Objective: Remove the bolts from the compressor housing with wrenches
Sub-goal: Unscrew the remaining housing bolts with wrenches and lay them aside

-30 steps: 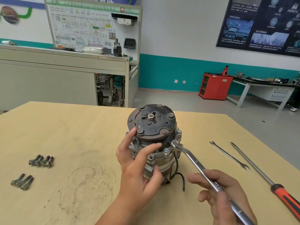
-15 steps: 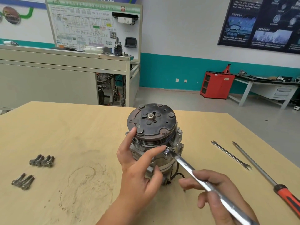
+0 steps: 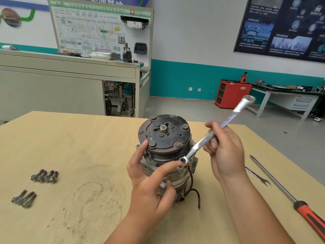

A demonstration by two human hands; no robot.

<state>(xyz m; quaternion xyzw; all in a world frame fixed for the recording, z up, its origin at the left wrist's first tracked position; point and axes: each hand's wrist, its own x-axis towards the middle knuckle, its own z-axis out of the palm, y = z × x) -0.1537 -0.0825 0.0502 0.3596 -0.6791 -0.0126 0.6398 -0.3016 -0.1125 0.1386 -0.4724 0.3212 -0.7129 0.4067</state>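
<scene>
Your left hand (image 3: 149,185) grips the compressor (image 3: 165,138); right hand (image 3: 226,152) holds the wrench (image 3: 198,147), ring end over a bolt (image 3: 183,162). Loosening step, likely; next, swing the handle, ring seated.

Head view (close), forward and down

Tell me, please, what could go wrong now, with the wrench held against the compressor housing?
1. The wrench is steeply tilted, so its ring end may slip and strike the left index fingertip right beside it.
2. The compressor stands upright, steadied only by the left hand; a hard pull by the right hand might tip it.
</scene>
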